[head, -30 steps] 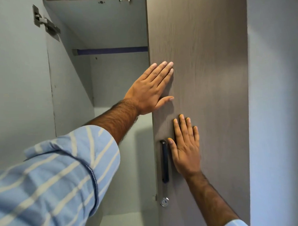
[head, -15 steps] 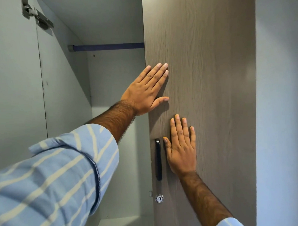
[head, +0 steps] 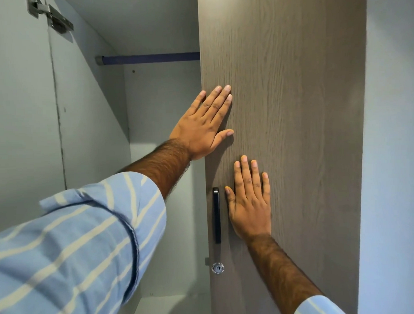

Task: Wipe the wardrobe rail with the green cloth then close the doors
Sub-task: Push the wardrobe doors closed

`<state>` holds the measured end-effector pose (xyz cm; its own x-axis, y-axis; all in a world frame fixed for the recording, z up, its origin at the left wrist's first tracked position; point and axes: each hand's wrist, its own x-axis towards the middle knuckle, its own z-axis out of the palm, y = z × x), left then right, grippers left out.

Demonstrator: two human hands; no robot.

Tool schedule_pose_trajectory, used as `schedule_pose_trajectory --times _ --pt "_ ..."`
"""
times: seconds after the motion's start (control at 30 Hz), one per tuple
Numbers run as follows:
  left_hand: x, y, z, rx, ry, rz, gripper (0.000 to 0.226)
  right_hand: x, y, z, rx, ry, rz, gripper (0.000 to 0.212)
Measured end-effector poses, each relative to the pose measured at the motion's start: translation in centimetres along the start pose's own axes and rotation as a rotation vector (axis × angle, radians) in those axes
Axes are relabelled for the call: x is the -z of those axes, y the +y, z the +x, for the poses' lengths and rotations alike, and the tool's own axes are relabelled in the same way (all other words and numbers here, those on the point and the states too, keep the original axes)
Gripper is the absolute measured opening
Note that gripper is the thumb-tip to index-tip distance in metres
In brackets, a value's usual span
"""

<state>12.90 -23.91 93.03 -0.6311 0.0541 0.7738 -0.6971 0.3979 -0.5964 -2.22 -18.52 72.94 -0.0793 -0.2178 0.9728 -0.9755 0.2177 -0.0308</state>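
Note:
The brown wood-grain right door (head: pixel 294 130) fills the middle of the view. My left hand (head: pixel 205 124) lies flat on it near its left edge, fingers stretched out. Lower down, my right hand (head: pixel 250 202) presses flat on the same door beside the black handle (head: pixel 217 215). A dark blue rail (head: pixel 151 57) runs across the top of the wardrobe's inside, its right part hidden by the door. The left door (head: pixel 19 116) stands open at the far left. No green cloth is in view.
A metal hinge (head: pixel 53 16) sits at the top of the left door. A round keyhole (head: pixel 217 267) is below the handle. A pale wall (head: pixel 393 150) borders the wardrobe on the right. The pale grey inside shows a shelf floor (head: pixel 159 306) at the bottom.
The right door's edge has drifted slightly left in view, covering a little more of the inside. Both hands stay flat on the door in the same pose.

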Motion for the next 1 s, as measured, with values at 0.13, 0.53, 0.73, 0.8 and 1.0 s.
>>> schedule_pose_trajectory --times 0.13,0.53,0.73,0.8,1.0 --pt "3.8 0.4 -0.4 0.026 -0.187 -0.093 0.082 3.1 -0.8 0.7 -0.034 -0.027 0.036 0.063" --pt "23.7 -4.1 -23.1 0.727 0.318 -0.246 0.079 15.3 -18.8 6.6 0.471 0.085 0.359 0.066" --pt "31.0 -12.2 -33.8 0.876 0.368 -0.043 0.079 24.4 -35.6 10.0 0.768 0.301 0.532 0.066" --pt "31.5 -13.7 -36.1 0.992 0.314 -0.079 0.083 26.6 -40.2 10.4 0.884 0.316 0.534 0.066" --pt "30.2 -13.8 -39.5 1.203 0.155 -0.474 0.11 27.5 -46.1 11.2 1.061 0.271 0.331 0.063"
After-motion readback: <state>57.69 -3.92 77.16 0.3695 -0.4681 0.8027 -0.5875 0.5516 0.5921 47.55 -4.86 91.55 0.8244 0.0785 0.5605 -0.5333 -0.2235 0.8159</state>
